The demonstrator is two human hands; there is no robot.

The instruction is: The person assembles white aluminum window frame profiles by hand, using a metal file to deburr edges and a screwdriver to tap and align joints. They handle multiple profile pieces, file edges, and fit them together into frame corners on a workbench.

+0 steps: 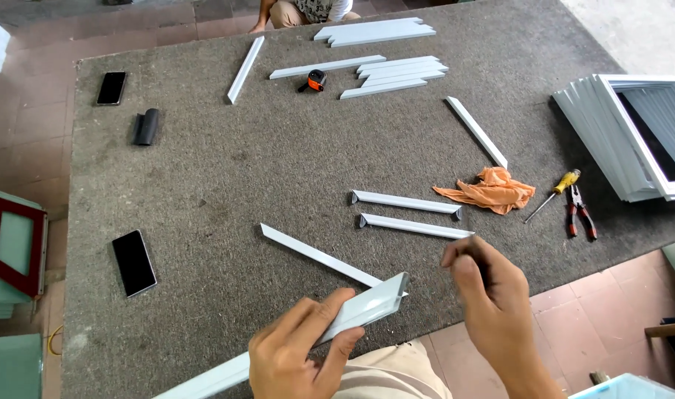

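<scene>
Left hand (pixel 297 351) grips white strip (pixel 359 309) over the lap; right hand (pixel 489 292) pinched shut, contents not visible.
Risk: the mitred end may cut skin or the strip slip from the grip. Beyond: loose strips (pixel 407 214), orange rag (pixel 492 189), pliers (pixel 580 212), grey felt mat (pixel 226 170), tiled floor (pixel 27 140).

Left hand (pixel 297 351) grips a white mitred profile strip (pixel 352 314), its cut end raised towards the right hand (pixel 492 295), whose fingers are pinched together just beside it. On the grey felt mat (pixel 241 162) lie further strips, an orange rag (pixel 492 190), pliers (pixel 580 212), a yellow-handled screwdriver (pixel 553 193), and two phones.
</scene>
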